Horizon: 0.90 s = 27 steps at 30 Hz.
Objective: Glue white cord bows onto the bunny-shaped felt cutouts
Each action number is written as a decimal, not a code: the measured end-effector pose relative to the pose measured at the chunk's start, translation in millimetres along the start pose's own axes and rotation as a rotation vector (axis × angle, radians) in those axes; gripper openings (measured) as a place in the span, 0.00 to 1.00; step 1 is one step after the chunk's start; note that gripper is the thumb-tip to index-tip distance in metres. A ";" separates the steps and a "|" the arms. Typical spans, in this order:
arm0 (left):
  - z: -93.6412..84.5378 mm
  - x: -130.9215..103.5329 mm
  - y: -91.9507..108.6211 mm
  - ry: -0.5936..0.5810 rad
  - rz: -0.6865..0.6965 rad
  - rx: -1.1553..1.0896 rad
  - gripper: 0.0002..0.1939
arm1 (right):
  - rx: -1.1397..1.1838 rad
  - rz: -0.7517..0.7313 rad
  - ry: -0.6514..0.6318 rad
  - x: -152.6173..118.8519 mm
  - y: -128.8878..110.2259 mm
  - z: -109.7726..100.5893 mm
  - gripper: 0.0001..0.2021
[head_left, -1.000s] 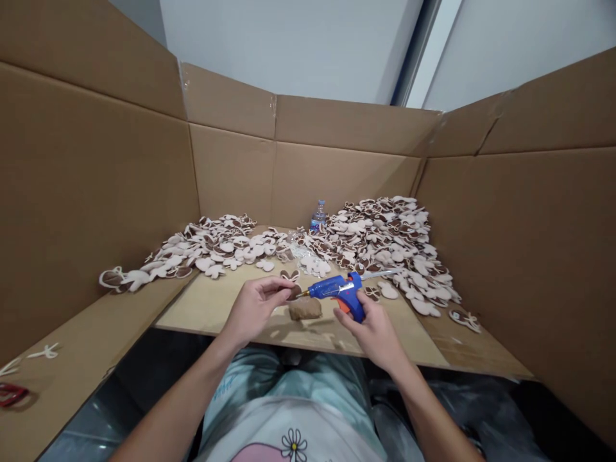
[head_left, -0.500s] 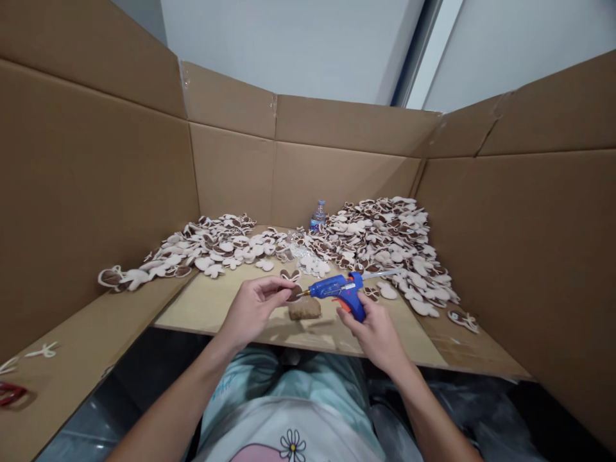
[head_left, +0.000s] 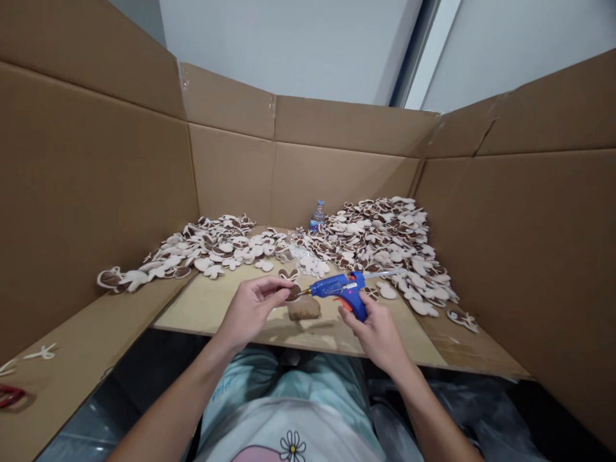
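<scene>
One rabbit-shaped piece, dark brown, pale-edged, two ear-like lobes uppermost with cream cord about them; lower part partly hidden by fingers. One glue gun, blue body, orange trigger, brass-coloured nozzle pointing left, a translucent stick running out of its rear toward the right. Placement: both at the centre of the frame, above a pale board. The piece lies at the fingertips of the left hand, pinched between thumb and fingers along its left side, ears rising above the grip; the nozzle tip meets or nearly meets its right side, contact not clearly visible. The right hand is closed around the gun's handle, lower right of the gun body, a finger near the trigger. Also present: one brown block, just below the nozzle in the frame; one large heap of similar pieces, right of centre; one lower heap, left of centre; one clear bottle, upright, between the heaps; one red object, lower left edge; cardboard walls, at left, rear and right.
</scene>
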State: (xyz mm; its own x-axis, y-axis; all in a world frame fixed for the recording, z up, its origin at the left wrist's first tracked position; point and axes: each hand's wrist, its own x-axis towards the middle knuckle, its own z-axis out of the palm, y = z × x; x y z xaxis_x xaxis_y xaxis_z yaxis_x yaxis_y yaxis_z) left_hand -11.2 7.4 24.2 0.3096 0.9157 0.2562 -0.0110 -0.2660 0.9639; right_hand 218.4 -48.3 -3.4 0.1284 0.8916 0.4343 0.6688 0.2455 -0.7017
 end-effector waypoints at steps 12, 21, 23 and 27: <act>-1.6 -0.4 1.6 0.020 0.004 -0.032 0.08 | -0.096 -0.020 0.072 1.0 -1.3 -3.8 0.12; -16.1 8.9 -6.0 0.068 0.028 0.051 0.10 | -0.224 0.181 -0.085 16.1 29.4 -4.5 0.05; -20.0 11.4 -8.9 0.091 0.056 0.081 0.10 | -0.249 0.257 -0.141 18.6 41.6 5.3 0.04; -23.8 14.6 -10.6 0.128 0.083 0.081 0.10 | -0.320 0.316 -0.178 19.6 55.3 19.6 0.07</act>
State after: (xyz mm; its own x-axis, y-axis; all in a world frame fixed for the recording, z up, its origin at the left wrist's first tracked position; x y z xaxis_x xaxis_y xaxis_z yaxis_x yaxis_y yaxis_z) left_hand -29.2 30.7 19.5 0.1874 0.9192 0.3464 0.0468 -0.3606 0.9316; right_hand 243.6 -9.7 -44.7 0.2530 0.9617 0.1052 0.8127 -0.1523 -0.5625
